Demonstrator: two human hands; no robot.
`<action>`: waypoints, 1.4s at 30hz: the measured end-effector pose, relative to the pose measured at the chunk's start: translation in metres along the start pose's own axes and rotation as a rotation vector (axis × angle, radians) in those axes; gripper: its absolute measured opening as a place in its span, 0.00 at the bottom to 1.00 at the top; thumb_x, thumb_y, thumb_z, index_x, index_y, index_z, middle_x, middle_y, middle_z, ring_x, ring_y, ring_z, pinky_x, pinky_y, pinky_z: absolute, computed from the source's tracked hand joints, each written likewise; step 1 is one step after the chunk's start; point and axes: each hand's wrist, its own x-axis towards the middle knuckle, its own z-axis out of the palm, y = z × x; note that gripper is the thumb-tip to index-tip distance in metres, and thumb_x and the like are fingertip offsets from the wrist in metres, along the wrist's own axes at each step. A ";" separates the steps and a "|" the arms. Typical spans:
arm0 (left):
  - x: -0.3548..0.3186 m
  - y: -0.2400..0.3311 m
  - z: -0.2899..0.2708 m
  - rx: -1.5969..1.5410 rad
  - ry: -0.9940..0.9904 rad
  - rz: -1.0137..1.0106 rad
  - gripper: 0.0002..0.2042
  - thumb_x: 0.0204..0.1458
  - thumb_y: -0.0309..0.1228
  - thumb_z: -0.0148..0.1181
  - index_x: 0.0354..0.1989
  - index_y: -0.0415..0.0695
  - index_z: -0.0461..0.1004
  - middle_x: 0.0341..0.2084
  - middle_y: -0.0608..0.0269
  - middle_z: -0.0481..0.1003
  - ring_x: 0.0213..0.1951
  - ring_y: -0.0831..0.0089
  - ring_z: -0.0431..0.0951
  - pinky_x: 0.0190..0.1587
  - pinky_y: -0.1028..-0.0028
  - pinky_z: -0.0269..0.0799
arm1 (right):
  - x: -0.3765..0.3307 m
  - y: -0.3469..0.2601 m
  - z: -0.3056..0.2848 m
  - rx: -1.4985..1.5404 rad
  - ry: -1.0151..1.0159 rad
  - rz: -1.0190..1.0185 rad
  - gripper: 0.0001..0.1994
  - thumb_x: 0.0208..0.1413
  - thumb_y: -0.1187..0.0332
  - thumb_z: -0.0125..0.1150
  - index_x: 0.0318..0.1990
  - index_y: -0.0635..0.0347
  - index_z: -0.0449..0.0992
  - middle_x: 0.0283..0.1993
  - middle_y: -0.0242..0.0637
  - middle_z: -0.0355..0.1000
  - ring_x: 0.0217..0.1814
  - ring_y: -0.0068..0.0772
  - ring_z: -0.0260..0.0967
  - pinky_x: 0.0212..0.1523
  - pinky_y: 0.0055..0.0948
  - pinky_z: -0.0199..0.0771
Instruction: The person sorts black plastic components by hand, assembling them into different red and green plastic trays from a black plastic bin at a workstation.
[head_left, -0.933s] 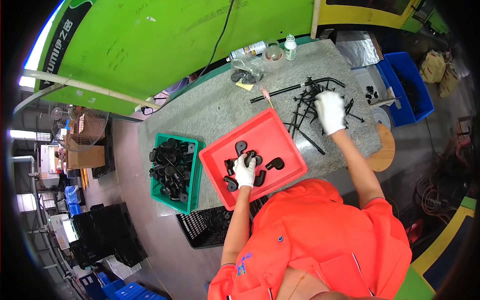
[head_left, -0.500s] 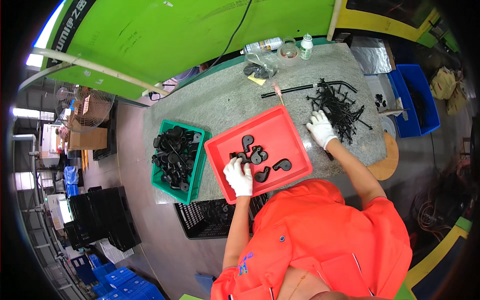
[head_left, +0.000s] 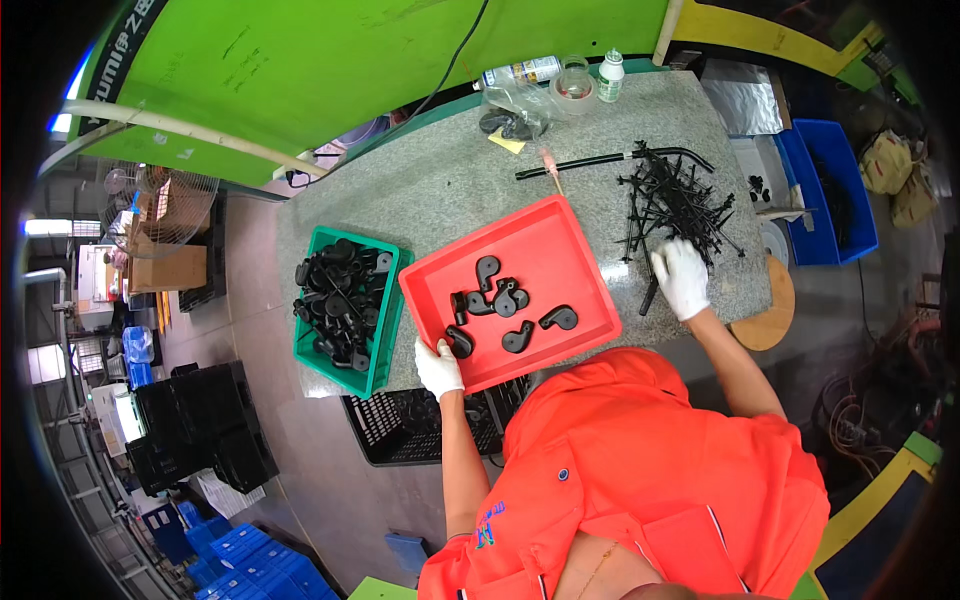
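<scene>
My left hand (head_left: 438, 368), in a white glove, is at the near left corner of the red tray (head_left: 585, 315). Its fingers close on a rounded black plastic part (head_left: 459, 342) just inside the rim. Several similar black parts with round heads and short necks, such as one curved part (head_left: 517, 338), lie in the tray. My right hand (head_left: 682, 280), also gloved in white, is at the near edge of a pile of thin black branched stems (head_left: 675, 195). Its fingers are curled down, and what they grip is hidden. A thick black rod (head_left: 649, 296) lies beside its thumb.
A green bin (head_left: 378, 345) full of black parts stands left of the tray. Farther back lie a bent black tube (head_left: 585, 161), a plastic bag (head_left: 520, 105), a spray can (head_left: 520, 72) and a white bottle (head_left: 610, 76). A blue bin (head_left: 850, 225) stands right, a black crate (head_left: 375, 430) below.
My left hand has drawn back toward the tray's near left corner with a black part. My right hand has moved down and right along the stem pile. The view has shifted slightly.
</scene>
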 end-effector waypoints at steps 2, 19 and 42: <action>0.001 -0.004 0.005 -0.055 0.002 0.016 0.22 0.49 0.31 0.57 0.52 0.39 0.63 0.40 0.43 0.72 0.41 0.47 0.73 0.45 0.58 0.67 | -0.017 -0.013 0.000 -0.131 -0.314 0.312 0.19 0.53 0.51 0.52 0.34 0.61 0.69 0.32 0.47 0.74 0.37 0.46 0.73 0.35 0.40 0.72; 0.000 -0.001 0.003 -0.205 -0.024 0.106 0.18 0.51 0.28 0.54 0.50 0.40 0.63 0.38 0.43 0.73 0.41 0.46 0.73 0.42 0.59 0.67 | -0.106 0.027 -0.013 0.714 -0.701 0.513 0.10 0.53 0.65 0.48 0.28 0.64 0.65 0.18 0.42 0.71 0.16 0.29 0.69 0.20 0.31 0.69; -0.001 -0.014 0.013 -0.133 0.029 0.058 0.19 0.52 0.33 0.50 0.50 0.37 0.61 0.39 0.43 0.68 0.37 0.46 0.72 0.40 0.55 0.68 | 0.208 -0.262 0.103 -0.170 -0.412 -0.579 0.15 0.51 0.58 0.51 0.38 0.57 0.76 0.39 0.50 0.73 0.43 0.51 0.71 0.44 0.42 0.70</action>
